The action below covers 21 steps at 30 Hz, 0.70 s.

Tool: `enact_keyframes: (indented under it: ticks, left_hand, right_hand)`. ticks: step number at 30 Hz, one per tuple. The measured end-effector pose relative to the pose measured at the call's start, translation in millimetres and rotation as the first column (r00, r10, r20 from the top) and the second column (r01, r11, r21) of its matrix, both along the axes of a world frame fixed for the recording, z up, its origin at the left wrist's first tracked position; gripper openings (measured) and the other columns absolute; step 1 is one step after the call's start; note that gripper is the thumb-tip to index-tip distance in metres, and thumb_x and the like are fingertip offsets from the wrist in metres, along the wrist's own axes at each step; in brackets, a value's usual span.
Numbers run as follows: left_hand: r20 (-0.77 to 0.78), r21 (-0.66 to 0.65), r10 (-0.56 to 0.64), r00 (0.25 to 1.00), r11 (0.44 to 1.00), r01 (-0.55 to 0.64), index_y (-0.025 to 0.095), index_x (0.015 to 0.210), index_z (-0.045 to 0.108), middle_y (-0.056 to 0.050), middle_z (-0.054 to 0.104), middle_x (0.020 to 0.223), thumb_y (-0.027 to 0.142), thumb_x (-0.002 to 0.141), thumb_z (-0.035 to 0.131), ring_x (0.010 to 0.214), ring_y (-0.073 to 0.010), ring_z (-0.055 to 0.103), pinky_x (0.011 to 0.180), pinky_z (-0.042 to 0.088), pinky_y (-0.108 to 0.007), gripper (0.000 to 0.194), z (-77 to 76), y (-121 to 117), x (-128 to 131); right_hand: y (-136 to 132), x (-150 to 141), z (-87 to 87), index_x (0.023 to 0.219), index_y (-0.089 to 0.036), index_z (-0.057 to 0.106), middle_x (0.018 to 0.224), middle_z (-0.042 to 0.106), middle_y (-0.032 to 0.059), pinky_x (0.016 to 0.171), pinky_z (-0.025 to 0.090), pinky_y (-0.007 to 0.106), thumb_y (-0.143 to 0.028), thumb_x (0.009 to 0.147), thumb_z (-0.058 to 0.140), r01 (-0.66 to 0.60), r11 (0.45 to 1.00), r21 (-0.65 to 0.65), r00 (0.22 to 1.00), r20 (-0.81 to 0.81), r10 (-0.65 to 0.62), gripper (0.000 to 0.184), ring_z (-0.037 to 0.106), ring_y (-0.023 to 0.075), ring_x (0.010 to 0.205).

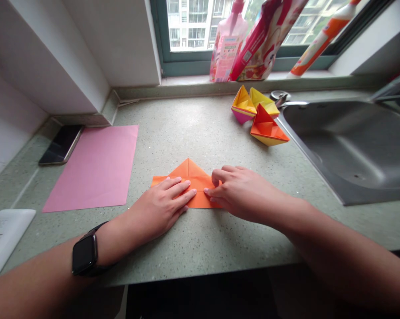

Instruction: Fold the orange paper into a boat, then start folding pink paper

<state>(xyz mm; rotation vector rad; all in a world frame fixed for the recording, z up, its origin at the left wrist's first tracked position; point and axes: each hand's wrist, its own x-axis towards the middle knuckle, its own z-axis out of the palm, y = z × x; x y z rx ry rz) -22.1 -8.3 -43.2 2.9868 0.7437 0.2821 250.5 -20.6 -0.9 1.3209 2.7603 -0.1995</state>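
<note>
Folded orange paper (199, 184) lies on the desk (173, 133), long axis left to right, peak pointing away. The left hand (166, 200) presses flat on it, fingers spread; the right hand (242, 191) curls over its right end, pinch unclear.

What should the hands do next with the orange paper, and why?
Perhaps the right hand should press along the crease across the orange paper: the left hand lies over the paper, likely steadying it, and the right fingertips touch it near that line.
</note>
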Motion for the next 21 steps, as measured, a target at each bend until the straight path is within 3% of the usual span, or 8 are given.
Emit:
enact_keyframes:
  ticks: [5, 8, 11, 14, 17, 21]
  left_hand:
    - [-0.058, 0.022, 0.015, 0.998, 1.000, -0.013, 0.016, 0.152, 0.064, -0.015, 0.068, 0.150, 0.043, 0.116, 0.048, 0.140, -0.0349, 0.061, 0.118, 0.052, -0.051, 0.048, 0.4, -2.8, 3.8]
    - [-0.092, 0.036, 0.025, 0.995, 0.999, -0.021, 0.015, 0.154, 0.062, -0.017, 0.067, 0.149, 0.052, 0.114, 0.051, 0.137, -0.0375, 0.060, 0.117, 0.052, -0.053, 0.055, 0.1, -4.3, 7.4]
    - [-0.116, 0.035, 0.046, 0.992, 0.998, -0.043, 0.017, 0.156, 0.060, -0.017, 0.067, 0.146, 0.059, 0.112, 0.053, 0.132, -0.0388, 0.061, 0.115, 0.052, -0.055, 0.062, -0.1, -6.4, 11.9]
    - [-0.117, 0.035, 0.069, 0.991, 0.997, -0.065, 0.018, 0.157, 0.060, -0.017, 0.068, 0.143, 0.060, 0.112, 0.053, 0.128, -0.0379, 0.062, 0.113, 0.051, -0.055, 0.063, -0.5, -8.4, 15.6]
    - [-0.092, 0.036, 0.083, 0.992, 0.996, -0.080, 0.019, 0.156, 0.060, -0.016, 0.068, 0.142, 0.059, 0.112, 0.053, 0.127, -0.0357, 0.062, 0.112, 0.052, -0.053, 0.060, 0.2, -9.1, 16.9]
    - [-0.055, 0.012, 0.083, 0.995, 0.997, -0.082, 0.020, 0.144, 0.069, -0.013, 0.070, 0.140, 0.050, 0.114, 0.054, 0.129, -0.0332, 0.063, 0.112, 0.052, -0.050, 0.046, 5.7, -7.4, 13.4]
  right_hand:
    - [-5.9, 21.1, 16.5, 0.073, -0.023, 0.082, 0.081, 0.074, 0.0099, 0.063, 0.030, 0.037, -0.021, 0.098, 0.068, 0.254, 0.963, -0.089, 0.953, 0.193, -0.233, 0.029, 0.060, 0.0218, 0.073]
    - [-3.3, 32.1, 18.5, 0.065, -0.022, 0.077, 0.080, 0.074, 0.0093, 0.061, 0.030, 0.037, -0.023, 0.096, 0.069, 0.312, 0.949, -0.046, 0.940, 0.162, -0.301, 0.032, 0.062, 0.0221, 0.071]
    - [-1.0, 30.3, 17.9, 0.068, -0.023, 0.078, 0.080, 0.073, 0.0071, 0.062, 0.033, 0.037, -0.026, 0.100, 0.066, 0.246, 0.969, 0.013, 0.969, 0.028, -0.247, 0.034, 0.062, 0.0203, 0.070]
    - [-2.1, 15.4, 12.4, 0.086, -0.026, 0.085, 0.087, 0.075, 0.0051, 0.067, 0.037, 0.035, -0.028, 0.105, 0.063, 0.137, 0.990, 0.027, 0.988, -0.073, -0.135, 0.029, 0.062, 0.0178, 0.073]
    - [-3.8, -0.2, 3.2, 0.096, -0.026, 0.087, 0.087, 0.074, 0.0049, 0.066, 0.035, 0.034, -0.026, 0.106, 0.063, 0.046, 0.999, -0.012, 0.996, -0.069, -0.047, 0.026, 0.059, 0.0158, 0.069]
    - [-3.2, -8.0, -1.8, 0.090, -0.026, 0.087, 0.084, 0.073, 0.0048, 0.063, 0.031, 0.035, -0.028, 0.107, 0.061, 0.083, 0.993, -0.084, 0.996, -0.008, -0.084, 0.030, 0.054, 0.0154, 0.064]
